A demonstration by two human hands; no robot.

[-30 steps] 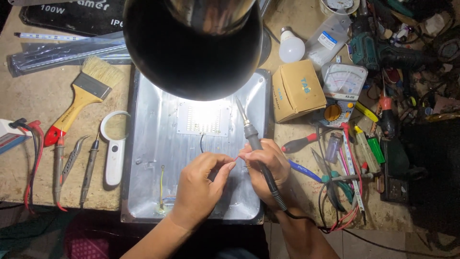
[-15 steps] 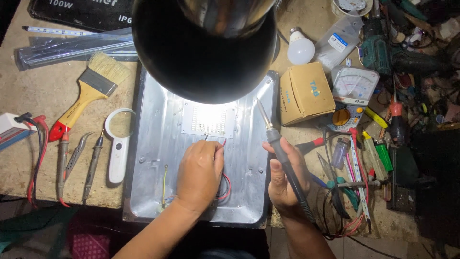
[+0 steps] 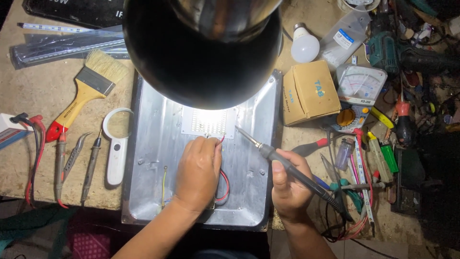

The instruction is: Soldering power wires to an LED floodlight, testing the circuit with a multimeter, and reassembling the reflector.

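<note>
A: From the head camera, what is each hand doing?

B: The left hand [image 3: 199, 175] is pressing a red wire [image 3: 223, 184] onto the metal tray [image 3: 153, 158], fingertips near the lit LED board [image 3: 209, 122]. The right hand [image 3: 287, 184] is gripping a soldering iron [image 3: 287, 165], its tip hovering just right of the board.

A: Nearby?

B: A brush [image 3: 86, 91] is lying far left; a box [image 3: 306, 91] is sitting right.

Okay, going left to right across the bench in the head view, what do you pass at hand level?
Tweezers → white magnifier → left hand → soldering iron in right hand → small vial.
</note>
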